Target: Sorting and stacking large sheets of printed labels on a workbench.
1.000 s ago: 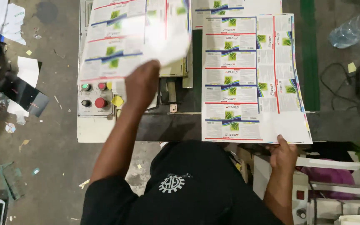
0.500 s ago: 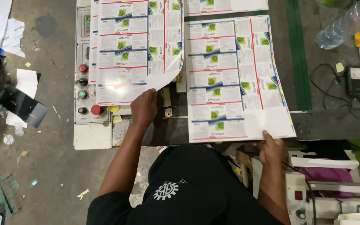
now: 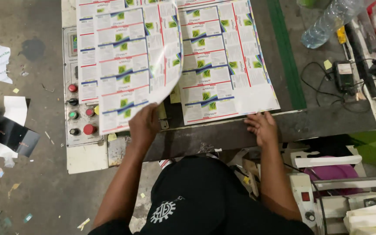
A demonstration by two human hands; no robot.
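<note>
Nearest, left hand [image 3: 143, 126] pinching the near edge of a glossy printed label sheet [image 3: 127, 61], curled upward, long axis running away over the red-and-green button panel [image 3: 80, 114]. Right hand [image 3: 261, 127] flat, fingers spread, pressing the near edge of the flat label sheet [image 3: 227, 56] on the dark machine table [image 3: 327, 122]. Lifted sheet left of, partly overlapping, the flat one. Farther right, a clear plastic bottle [image 3: 325, 24].
</note>
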